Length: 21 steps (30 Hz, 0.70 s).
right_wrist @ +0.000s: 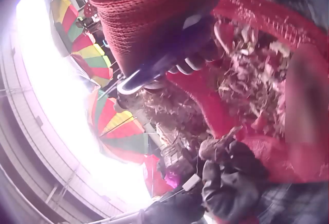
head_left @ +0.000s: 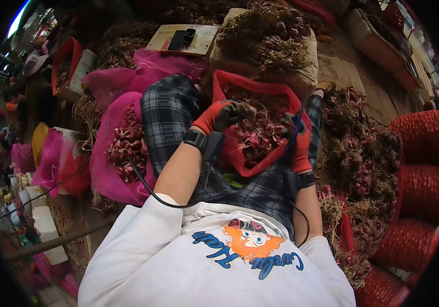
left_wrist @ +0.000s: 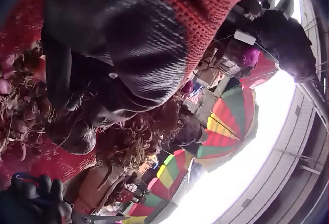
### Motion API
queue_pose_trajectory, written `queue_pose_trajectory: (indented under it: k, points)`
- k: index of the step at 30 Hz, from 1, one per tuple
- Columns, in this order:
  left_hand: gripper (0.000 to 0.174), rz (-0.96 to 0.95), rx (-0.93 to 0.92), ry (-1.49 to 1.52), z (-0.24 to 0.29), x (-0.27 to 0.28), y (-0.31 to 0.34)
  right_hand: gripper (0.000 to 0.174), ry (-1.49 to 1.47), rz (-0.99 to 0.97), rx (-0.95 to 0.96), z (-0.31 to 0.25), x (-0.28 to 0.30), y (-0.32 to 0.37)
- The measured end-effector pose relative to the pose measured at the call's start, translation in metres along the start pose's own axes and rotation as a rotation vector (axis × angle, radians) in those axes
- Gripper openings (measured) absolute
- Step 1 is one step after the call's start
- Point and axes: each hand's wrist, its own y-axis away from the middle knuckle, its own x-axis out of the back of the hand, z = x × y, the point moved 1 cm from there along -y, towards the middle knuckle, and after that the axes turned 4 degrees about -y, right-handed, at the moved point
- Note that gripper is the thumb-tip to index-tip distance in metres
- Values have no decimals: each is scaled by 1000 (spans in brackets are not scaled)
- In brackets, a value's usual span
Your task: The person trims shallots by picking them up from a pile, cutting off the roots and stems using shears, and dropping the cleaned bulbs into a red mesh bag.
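My left hand [head_left: 222, 117], in a red glove with a dark palm, is over the near-left rim of a red mesh bag [head_left: 237, 166]. A small brownish shallot [right_wrist: 216, 148] with dry strands is pinched at its fingertips. Across the bag, my right hand [head_left: 300, 146], gloved alike, grips blue-handled scissors [head_left: 297, 128]. Their metal blades [left_wrist: 100, 218] point away from the palm in the left wrist view. Between both hands, reddish shallots [head_left: 258, 138] and dry skins fill the bag, which sits between my knees.
A pink mesh bag of shallots [head_left: 127, 148] stands at my left. Dried shallot bunches [head_left: 360, 153] are heaped on my right, beside full red sacks [head_left: 419, 189]. Ahead, a pale sack [head_left: 306, 56] bears more bunches. A phone [head_left: 177, 40] lies on a board [head_left: 204, 38].
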Motion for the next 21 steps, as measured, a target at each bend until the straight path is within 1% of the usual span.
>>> queue_pose_trajectory:
  k: [1,2,3,5,6,7,8,9,10,12,14,15,16,17,18,19,20,21]
  points:
    - [25,-30,9,33,26,11,-3,29,13,-52,-26,-6,-14,-1]
    - [26,-61,15,67,40,16,-5,29,28,-102,-50,-15,-27,0]
    - [25,-31,-12,116,33,10,-6,30,97,-119,-148,-26,-38,4]
    - [24,32,-62,215,14,-8,-8,30,79,-213,-160,-19,-52,0]
    - [24,11,-64,156,16,-9,-9,30,69,-263,-167,-16,-59,-1]
    - [25,-9,-65,97,17,-9,-10,27,182,-285,-127,-18,-65,-1]
    - [26,-28,-64,37,18,-10,-10,26,200,-310,-119,-15,-63,-1]
    - [30,29,-45,-19,18,-12,-9,25,216,-336,-112,-8,-58,-1]
    - [33,41,129,352,11,-17,-10,24,233,-362,-105,-1,-52,-2]
    - [38,58,470,1097,-4,-31,-11,21,73,-454,-73,25,-37,-6]
    - [38,125,112,203,-2,-30,-7,18,268,-506,260,32,-29,-10]
    - [38,151,-67,-246,6,-28,-5,17,543,-500,579,27,-31,-9]
    - [38,88,30,110,12,-30,-4,16,816,-477,899,23,-35,-8]
    - [38,22,125,466,20,-35,-4,17,703,-377,745,24,-37,-7]
    - [39,-48,220,821,33,-38,-6,17,590,-276,592,13,-55,0]
    - [39,-123,315,1176,40,-40,-7,18,547,-207,470,7,-59,3]
    - [38,-84,274,1110,38,-40,-8,19,496,-134,351,2,-63,6]
    - [37,-44,234,1044,33,-42,-9,20,516,-94,263,0,-62,7]
